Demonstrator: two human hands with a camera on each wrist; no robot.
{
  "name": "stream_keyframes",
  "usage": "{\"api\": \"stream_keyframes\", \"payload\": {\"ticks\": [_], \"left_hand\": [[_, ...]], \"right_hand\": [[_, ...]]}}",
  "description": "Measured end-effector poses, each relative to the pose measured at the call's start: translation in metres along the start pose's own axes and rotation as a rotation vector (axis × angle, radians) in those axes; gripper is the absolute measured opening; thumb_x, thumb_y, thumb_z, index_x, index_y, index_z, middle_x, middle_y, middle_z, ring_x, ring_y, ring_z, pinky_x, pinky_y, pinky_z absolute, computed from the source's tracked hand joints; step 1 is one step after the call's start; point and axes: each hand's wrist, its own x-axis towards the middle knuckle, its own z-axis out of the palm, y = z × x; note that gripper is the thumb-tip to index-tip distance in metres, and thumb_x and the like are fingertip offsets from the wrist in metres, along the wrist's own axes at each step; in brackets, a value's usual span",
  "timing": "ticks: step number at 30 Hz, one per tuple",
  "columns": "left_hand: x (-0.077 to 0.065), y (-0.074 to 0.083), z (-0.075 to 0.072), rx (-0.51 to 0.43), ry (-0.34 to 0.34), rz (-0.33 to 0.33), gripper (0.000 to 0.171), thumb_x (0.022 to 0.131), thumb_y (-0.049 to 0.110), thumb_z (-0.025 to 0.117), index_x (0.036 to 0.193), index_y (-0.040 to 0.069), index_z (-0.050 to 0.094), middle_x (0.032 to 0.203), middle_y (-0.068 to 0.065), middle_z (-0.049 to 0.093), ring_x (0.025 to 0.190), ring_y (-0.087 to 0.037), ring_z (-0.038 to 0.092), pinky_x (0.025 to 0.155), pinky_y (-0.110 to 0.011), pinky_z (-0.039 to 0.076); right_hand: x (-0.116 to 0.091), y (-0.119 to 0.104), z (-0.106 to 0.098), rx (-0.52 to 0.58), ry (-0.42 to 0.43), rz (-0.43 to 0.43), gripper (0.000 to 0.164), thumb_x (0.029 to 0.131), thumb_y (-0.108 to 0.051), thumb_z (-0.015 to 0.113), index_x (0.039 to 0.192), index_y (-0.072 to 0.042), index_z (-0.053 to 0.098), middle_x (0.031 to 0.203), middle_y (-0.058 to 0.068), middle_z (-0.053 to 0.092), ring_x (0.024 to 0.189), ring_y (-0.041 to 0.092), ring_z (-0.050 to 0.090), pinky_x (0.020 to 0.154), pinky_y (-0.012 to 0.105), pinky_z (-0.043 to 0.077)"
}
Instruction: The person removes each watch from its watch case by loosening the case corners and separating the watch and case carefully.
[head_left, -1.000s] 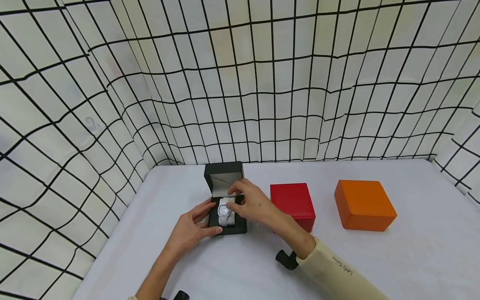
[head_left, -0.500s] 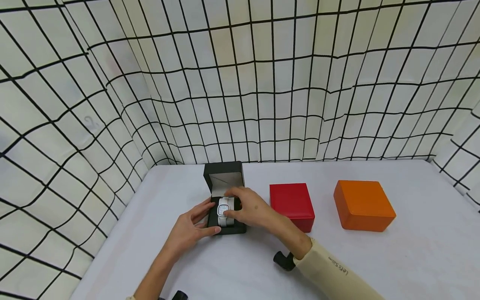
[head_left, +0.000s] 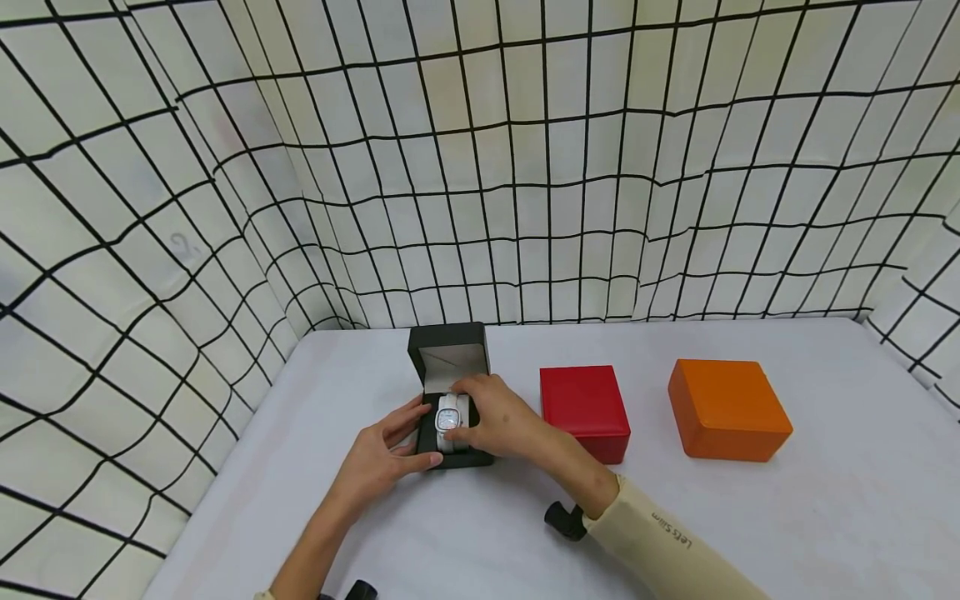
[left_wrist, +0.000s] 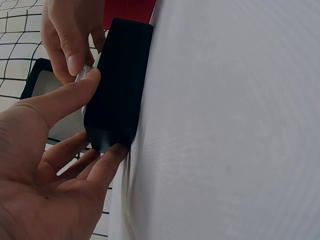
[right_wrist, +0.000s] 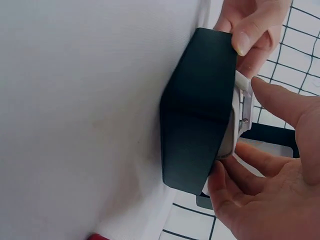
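Observation:
A black watch box [head_left: 448, 336] stands with its lid raised on the white table, a pale lining inside. In it lies a white wristwatch [head_left: 447, 419], dial up, its strap round a pale cushion. My left hand [head_left: 377, 461] holds the box at its left front corner, thumb on the front rim and fingers along the side. My right hand [head_left: 506, 419] pinches the watch, thumb near the dial's lower right and fingers at the upper strap. In the right wrist view the watch [right_wrist: 246, 107] sits slightly proud of the box rim; some fingertips are hidden.
A closed red box [head_left: 583, 400] stands just right of the watch box, behind my right forearm. Farther right is a closed orange box [head_left: 731, 408]. White walls with a black grid [head_left: 480, 167] rise behind and left of the white-covered table [head_left: 862, 500].
My right index finger has come down from above the strap to the watch's upper end, and the thumb has slid slightly down beside the dial. The left hand and the boxes stay put.

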Motion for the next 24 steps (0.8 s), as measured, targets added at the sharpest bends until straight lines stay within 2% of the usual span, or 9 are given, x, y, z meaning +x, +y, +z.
{"api": "stream_keyframes", "payload": {"ticks": [6, 10, 18, 24], "left_hand": [[-0.0007, 0.0001, -0.0011, -0.003, -0.007, -0.007, 0.077, 0.083, 0.019, 0.089, 0.152, 0.015, 0.054, 0.171, 0.001, 0.034, 0.154, -0.027, 0.041, 0.113, -0.035, 0.049], [-0.001, 0.0, -0.0017, 0.003, -0.008, -0.008, 0.076, 0.084, 0.019, 0.088, 0.152, 0.016, 0.054, 0.171, 0.001, 0.034, 0.153, -0.027, 0.041, 0.114, -0.035, 0.048], [-0.0017, 0.0004, -0.0024, 0.01, -0.004, -0.016, 0.076, 0.084, 0.019, 0.088, 0.151, 0.018, 0.055, 0.171, 0.002, 0.034, 0.153, -0.027, 0.041, 0.114, -0.036, 0.048], [-0.0016, 0.0012, -0.002, 0.006, -0.01, -0.014, 0.076, 0.084, 0.019, 0.088, 0.152, 0.017, 0.054, 0.171, 0.002, 0.034, 0.154, -0.027, 0.041, 0.114, -0.035, 0.048]], "right_hand": [[-0.0005, -0.002, 0.004, -0.053, 0.023, 0.01, 0.061, 0.087, -0.034, 0.084, 0.137, -0.009, 0.06, 0.14, 0.009, 0.061, 0.122, 0.023, 0.054, 0.097, 0.036, 0.056], [-0.0003, -0.004, 0.0047, -0.061, 0.018, 0.006, 0.06, 0.086, -0.036, 0.086, 0.134, -0.01, 0.06, 0.137, 0.007, 0.061, 0.118, 0.02, 0.055, 0.098, 0.035, 0.055], [-0.0001, -0.006, 0.0034, -0.003, 0.005, 0.0, 0.061, 0.085, -0.03, 0.087, 0.135, -0.01, 0.059, 0.135, 0.007, 0.06, 0.111, 0.018, 0.06, 0.094, 0.031, 0.058], [-0.0015, -0.0054, 0.0003, 0.045, -0.009, -0.008, 0.065, 0.087, -0.026, 0.085, 0.143, -0.009, 0.057, 0.138, 0.01, 0.059, 0.116, 0.021, 0.06, 0.099, 0.036, 0.059]]}}
